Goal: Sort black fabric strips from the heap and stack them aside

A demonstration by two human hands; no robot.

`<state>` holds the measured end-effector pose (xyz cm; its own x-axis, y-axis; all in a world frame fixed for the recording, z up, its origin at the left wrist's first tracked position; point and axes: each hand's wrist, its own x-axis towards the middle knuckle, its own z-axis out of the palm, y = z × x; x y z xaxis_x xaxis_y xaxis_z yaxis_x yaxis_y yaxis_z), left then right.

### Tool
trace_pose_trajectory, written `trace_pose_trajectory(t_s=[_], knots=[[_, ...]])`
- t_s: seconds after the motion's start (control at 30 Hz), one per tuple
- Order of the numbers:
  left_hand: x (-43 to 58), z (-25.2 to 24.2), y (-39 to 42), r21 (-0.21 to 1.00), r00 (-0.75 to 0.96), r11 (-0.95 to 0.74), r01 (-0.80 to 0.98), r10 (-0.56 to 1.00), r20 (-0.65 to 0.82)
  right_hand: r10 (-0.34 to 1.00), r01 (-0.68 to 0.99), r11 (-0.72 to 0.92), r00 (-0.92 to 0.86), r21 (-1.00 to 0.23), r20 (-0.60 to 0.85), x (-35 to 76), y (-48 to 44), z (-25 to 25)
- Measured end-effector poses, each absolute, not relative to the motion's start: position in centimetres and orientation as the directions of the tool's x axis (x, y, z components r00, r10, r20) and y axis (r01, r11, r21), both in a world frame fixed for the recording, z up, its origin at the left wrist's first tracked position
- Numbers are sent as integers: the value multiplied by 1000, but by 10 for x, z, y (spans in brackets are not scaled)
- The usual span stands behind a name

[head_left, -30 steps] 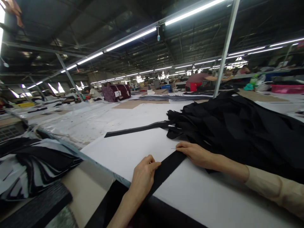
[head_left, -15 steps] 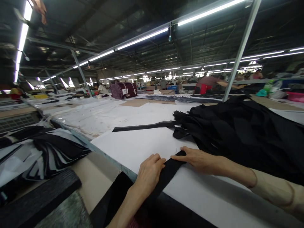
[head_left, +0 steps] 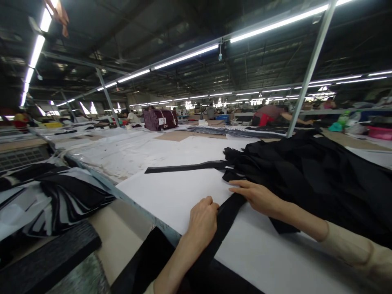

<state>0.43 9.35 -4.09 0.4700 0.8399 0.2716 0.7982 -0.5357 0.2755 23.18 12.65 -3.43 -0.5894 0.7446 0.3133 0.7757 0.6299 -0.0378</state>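
Observation:
A black fabric strip (head_left: 225,222) runs across the white-covered cutting table (head_left: 171,200) towards me. My left hand (head_left: 202,222) grips the strip's left edge, with the fingers curled against it. My right hand (head_left: 257,198) lies flat over the strip's upper end, fingers together and pointing left. Just beyond that hand rises a heaped pile of black cloth (head_left: 306,179). A second, narrower black strip (head_left: 186,166) stretches left from the pile across the white surface. The strip's near end drops over the table edge, out of sight below my left forearm.
Black-and-white fabric panels (head_left: 61,196) lie stacked on the left, beyond a dark folded cloth (head_left: 45,257). Plastic sheeting (head_left: 107,157) covers the adjoining table. Burgundy bundles (head_left: 159,119) stand farther back. A co-worker (head_left: 269,115) bends over a distant table, and a metal post (head_left: 306,69) rises near the pile.
Both hands have shifted a little up the strip towards the black pile. My left hand now grips closer to the strip's edge. The head view has turned slightly right.

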Motion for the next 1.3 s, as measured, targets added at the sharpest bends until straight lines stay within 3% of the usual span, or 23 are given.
trace_pose_trajectory(t_s=[0.1, 0.27, 0.5, 0.63, 0.87, 0.93, 1.07, 1.13, 1.2, 1.3], knots=[[3, -39, 94, 336, 461, -533, 776, 844, 273, 716, 705, 689, -627, -167, 306, 222, 122, -38], [-6, -41, 84, 478, 370, -455, 751, 890, 266, 735, 711, 673, -609, -204, 300, 220, 120, -48], [-3, -56, 77, 443, 332, -456, 772, 883, 331, 753, 717, 655, -591, -238, 289, 228, 124, -53], [-3, -60, 76, 323, 366, -490, 810, 852, 374, 751, 724, 660, -626, -202, 211, 230, 124, -50], [-2, -54, 77, 155, 463, -526, 836, 829, 315, 722, 718, 691, -691, -79, 39, 205, 106, -29], [-5, -51, 75, 187, 461, -528, 828, 832, 308, 712, 710, 702, -701, -48, 43, 198, 101, -27], [-21, -48, 64, 412, 370, -431, 802, 902, 223, 698, 699, 715, -714, -7, 50, 195, 98, -30], [-28, -48, 55, 469, 355, -409, 783, 912, 204, 702, 702, 712, -710, -12, 54, 197, 98, -32], [-33, -51, 47, 449, 355, -440, 778, 897, 263, 704, 704, 710, -707, -33, 63, 198, 99, -34], [-34, -58, 40, 283, 389, -510, 812, 835, 389, 697, 693, 717, -714, -81, 61, 199, 99, -33]])
